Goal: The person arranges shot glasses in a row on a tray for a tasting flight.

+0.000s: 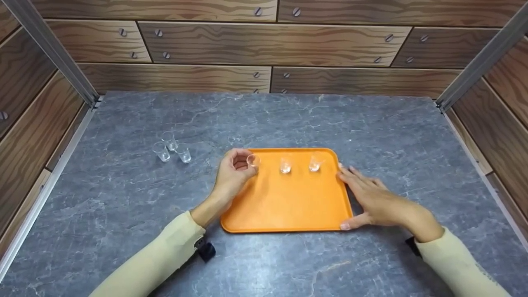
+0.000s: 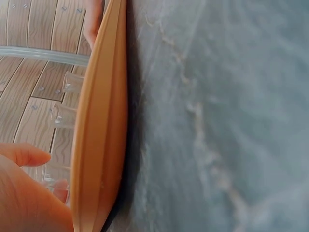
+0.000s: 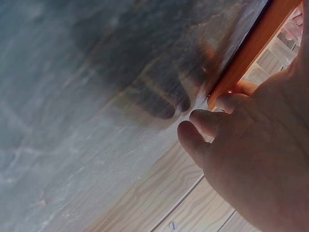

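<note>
An orange tray [image 1: 284, 202] lies on the grey stone table. My left hand [image 1: 244, 166] pinches a small clear glass [image 1: 253, 160] over the tray's back left corner. Two more small glasses [image 1: 285, 166] [image 1: 314, 164] stand upright along the tray's back edge. My right hand [image 1: 365, 196] lies flat on the table with straight fingers against the tray's right rim, thumb at the front right corner. In the left wrist view the tray rim [image 2: 99, 135] runs past my left hand [image 2: 24, 193], with glasses [image 2: 65, 115] behind it. The right wrist view shows my right hand [image 3: 251, 154] touching the rim [image 3: 251, 53].
A group of three clear glasses [image 1: 170, 147] stands on the table left of the tray. Wood-patterned walls close in the back and both sides, with metal posts [image 1: 53, 49] at the back corners. The grey table [image 1: 371, 123] stretches beyond the tray.
</note>
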`<action>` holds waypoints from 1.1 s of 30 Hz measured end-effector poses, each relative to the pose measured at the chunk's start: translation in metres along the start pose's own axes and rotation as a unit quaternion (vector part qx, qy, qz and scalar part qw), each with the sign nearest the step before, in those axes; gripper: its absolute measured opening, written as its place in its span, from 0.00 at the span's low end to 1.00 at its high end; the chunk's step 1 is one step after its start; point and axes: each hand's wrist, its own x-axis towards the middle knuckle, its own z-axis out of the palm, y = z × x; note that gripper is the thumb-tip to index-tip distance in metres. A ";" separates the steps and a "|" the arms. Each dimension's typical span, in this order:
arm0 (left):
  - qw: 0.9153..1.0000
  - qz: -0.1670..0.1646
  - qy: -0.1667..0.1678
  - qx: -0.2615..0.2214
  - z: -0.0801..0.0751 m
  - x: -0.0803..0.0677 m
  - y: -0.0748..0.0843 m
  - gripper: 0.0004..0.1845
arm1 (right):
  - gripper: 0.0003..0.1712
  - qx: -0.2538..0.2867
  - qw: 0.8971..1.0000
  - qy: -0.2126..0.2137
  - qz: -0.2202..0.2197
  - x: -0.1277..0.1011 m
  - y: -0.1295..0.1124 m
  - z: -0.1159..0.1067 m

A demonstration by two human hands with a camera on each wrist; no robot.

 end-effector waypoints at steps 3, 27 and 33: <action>1.000 0.002 0.000 0.005 0.001 0.000 0.000 0.18 | 0.77 0.000 1.000 0.000 0.001 0.000 0.000 -0.001; 1.000 0.005 -0.010 0.025 -0.009 -0.008 0.007 0.29 | 0.77 0.010 1.000 -0.006 0.005 0.000 -0.001 -0.002; 0.999 0.018 -0.009 0.031 -0.014 -0.013 0.006 0.28 | 0.77 0.015 1.000 -0.008 0.008 0.001 0.000 0.000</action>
